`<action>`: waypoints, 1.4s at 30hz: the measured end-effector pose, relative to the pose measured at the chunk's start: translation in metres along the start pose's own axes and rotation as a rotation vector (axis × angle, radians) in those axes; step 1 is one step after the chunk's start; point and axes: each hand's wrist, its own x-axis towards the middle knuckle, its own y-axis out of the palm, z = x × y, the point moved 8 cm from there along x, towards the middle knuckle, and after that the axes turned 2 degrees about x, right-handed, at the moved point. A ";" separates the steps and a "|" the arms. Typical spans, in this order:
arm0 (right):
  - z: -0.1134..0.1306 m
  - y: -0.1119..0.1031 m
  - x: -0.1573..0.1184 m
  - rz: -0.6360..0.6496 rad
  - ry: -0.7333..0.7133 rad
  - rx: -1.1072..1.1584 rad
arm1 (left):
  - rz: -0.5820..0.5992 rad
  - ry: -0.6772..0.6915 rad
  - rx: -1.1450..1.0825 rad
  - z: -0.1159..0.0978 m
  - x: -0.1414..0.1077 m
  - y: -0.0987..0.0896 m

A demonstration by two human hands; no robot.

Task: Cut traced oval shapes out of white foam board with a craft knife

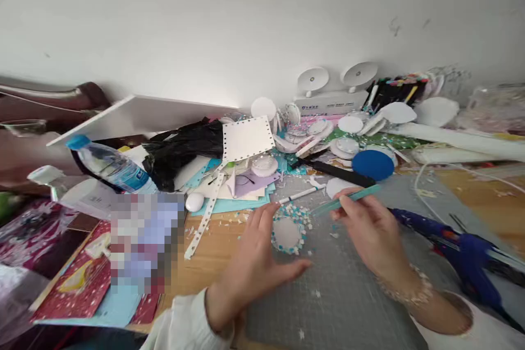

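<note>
My left hand (256,254) is spread, thumb wide of the fingers, beside a small white disc (286,234) rimmed with blue and white bits; I cannot tell whether the fingertips touch its edge. The disc lies flat on a grey mat (328,301), between my two hands. My right hand (371,232) pinches pale teal tweezers (356,194) — their tips point left, near a scatter of blue and white bits (298,212) at the disc's far edge. A white stick (301,193) lies just beyond. To the right rests a blue glue gun (463,254); a water bottle (118,168) leans at far left.
</note>
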 end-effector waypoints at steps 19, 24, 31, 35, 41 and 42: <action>-0.005 0.024 -0.004 0.184 0.217 0.202 | 0.011 0.081 -0.098 -0.017 0.022 -0.043; -0.020 0.050 -0.027 0.343 0.525 0.327 | 0.000 0.087 -0.168 -0.022 0.015 -0.051; -0.024 0.072 -0.058 0.534 0.528 0.056 | -0.030 0.169 -0.180 -0.032 0.006 -0.057; -0.031 0.070 -0.063 0.469 0.513 -0.060 | -0.041 0.189 -0.200 -0.030 -0.001 -0.055; -0.035 0.078 -0.073 0.472 0.568 -0.054 | 0.025 0.148 -0.332 -0.010 -0.016 -0.043; -0.034 0.077 -0.073 0.449 0.570 -0.058 | 0.019 0.122 -0.380 -0.006 -0.019 -0.043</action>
